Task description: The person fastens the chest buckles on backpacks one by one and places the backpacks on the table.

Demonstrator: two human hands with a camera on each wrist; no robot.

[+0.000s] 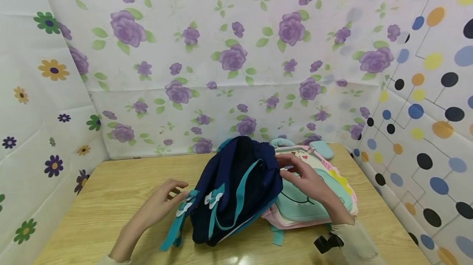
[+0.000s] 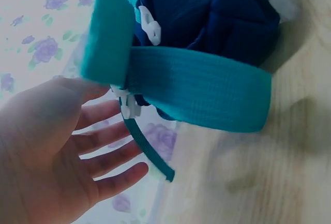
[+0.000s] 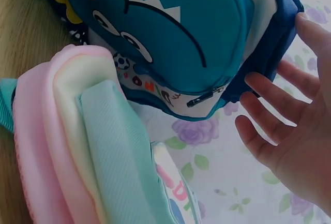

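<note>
A navy backpack (image 1: 255,174) with teal straps stands tilted on the table, its strap side toward the head camera. In the right wrist view its teal front (image 3: 170,22) shows a cartoon face with white teeth. My right hand (image 1: 304,177) is at its right side, fingers spread and fingertips right at the navy edge. My left hand (image 1: 160,203) is at the left, beside a teal shoulder strap (image 2: 201,87) with a white buckle (image 2: 129,105). Its fingers are loosely extended; in the left wrist view the strap overlaps the thumb tip.
A pink and mint backpack (image 1: 310,203) with a cartoon face lies on the right, partly behind the navy one. Both bags are on a wooden table (image 1: 129,183). Flower-printed sheeting (image 1: 207,51) hangs behind, and a dotted sheet (image 1: 436,133) borders the right side.
</note>
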